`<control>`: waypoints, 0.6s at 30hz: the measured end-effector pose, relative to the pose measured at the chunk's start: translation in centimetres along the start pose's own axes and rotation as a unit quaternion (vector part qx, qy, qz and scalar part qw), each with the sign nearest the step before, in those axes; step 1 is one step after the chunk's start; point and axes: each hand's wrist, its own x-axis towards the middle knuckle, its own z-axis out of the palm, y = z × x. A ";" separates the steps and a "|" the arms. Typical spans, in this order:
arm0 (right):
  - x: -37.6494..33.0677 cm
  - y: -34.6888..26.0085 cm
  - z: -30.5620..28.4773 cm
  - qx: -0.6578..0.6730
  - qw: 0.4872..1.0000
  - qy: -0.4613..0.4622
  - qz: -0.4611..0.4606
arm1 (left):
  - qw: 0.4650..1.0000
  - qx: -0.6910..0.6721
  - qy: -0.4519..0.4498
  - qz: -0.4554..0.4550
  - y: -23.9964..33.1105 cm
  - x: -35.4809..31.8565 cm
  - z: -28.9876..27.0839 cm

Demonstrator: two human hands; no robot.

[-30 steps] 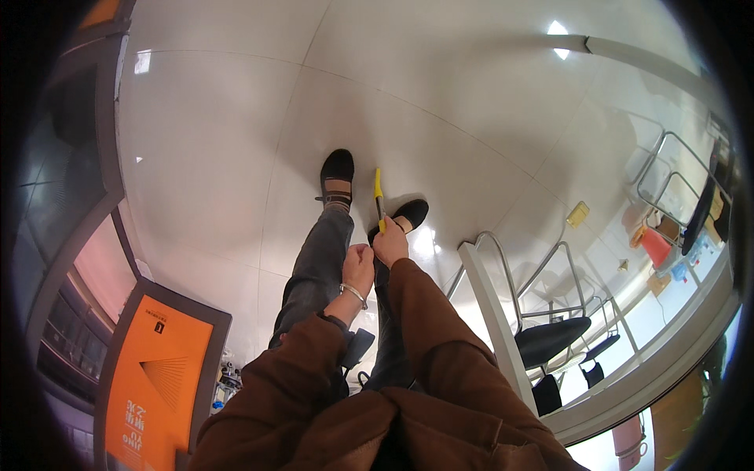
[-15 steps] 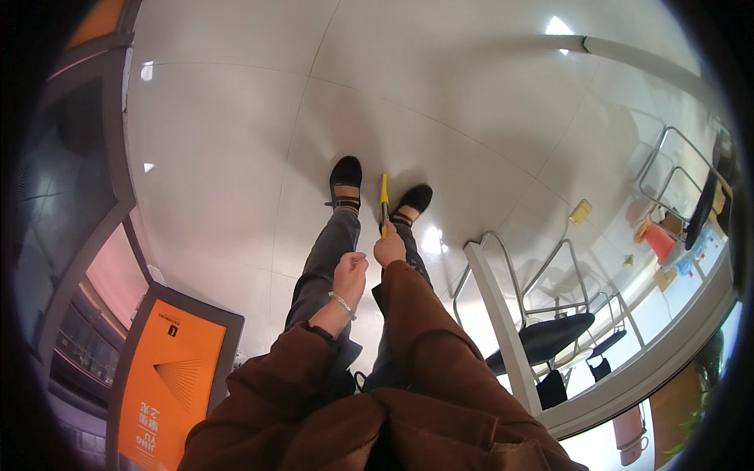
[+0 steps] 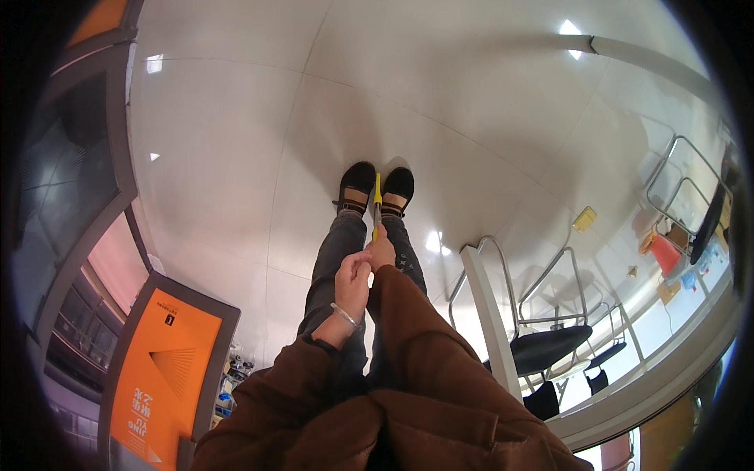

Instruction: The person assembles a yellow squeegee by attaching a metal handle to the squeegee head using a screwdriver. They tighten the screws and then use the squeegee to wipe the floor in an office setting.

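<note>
My right hand [image 3: 382, 253] is wrapped round the near end of a slim yellow tool with a silvery middle part [image 3: 378, 196]. The tool points away from me, and its far tip lies between my shoes in the picture; I cannot make out its exact kind. Close against the right hand is my left hand [image 3: 353, 285], its fingers curled and its fingertips beside the right wrist. Whether anything sits in those fingers is hidden. A pale bracelet and a dark band circle the left wrist.
I stand on a glossy tiled floor [image 3: 220, 149], black shoes [image 3: 358, 184] side by side. An orange sign in a dark frame [image 3: 169, 369] stands at the left. Metal-framed black chairs [image 3: 550, 349] lie beyond a pale rail [image 3: 493, 322] on the right. A yellow sponge-like block [image 3: 583, 220] is farther right.
My feet have come together side by side. My left hand has moved right against the right hand, and the yellow tool has shifted slightly left.
</note>
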 end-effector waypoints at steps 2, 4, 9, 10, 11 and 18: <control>0.0 0.0 0.3 0.007 1.000 0.005 -0.002 | 1.000 0.010 -0.002 0.003 -0.1 -0.3 -0.1; -0.1 -0.1 0.8 0.009 1.000 0.006 0.004 | 1.000 -0.001 0.006 -0.004 -0.2 -0.5 -0.3; 0.1 -1.1 1.0 0.011 1.000 0.006 0.012 | 0.997 0.017 0.024 0.070 -0.4 0.7 0.0; 0.1 -1.3 0.8 0.016 1.000 0.000 0.020 | 0.997 0.028 0.026 0.066 -0.4 0.9 0.1; 0.0 -1.4 0.7 0.024 0.999 -0.006 0.029 | 0.997 0.039 0.029 0.062 -0.3 1.0 0.2; 0.9 -2.3 0.1 0.021 0.998 -0.017 0.060 | 0.996 0.051 0.008 0.072 0.2 2.0 0.7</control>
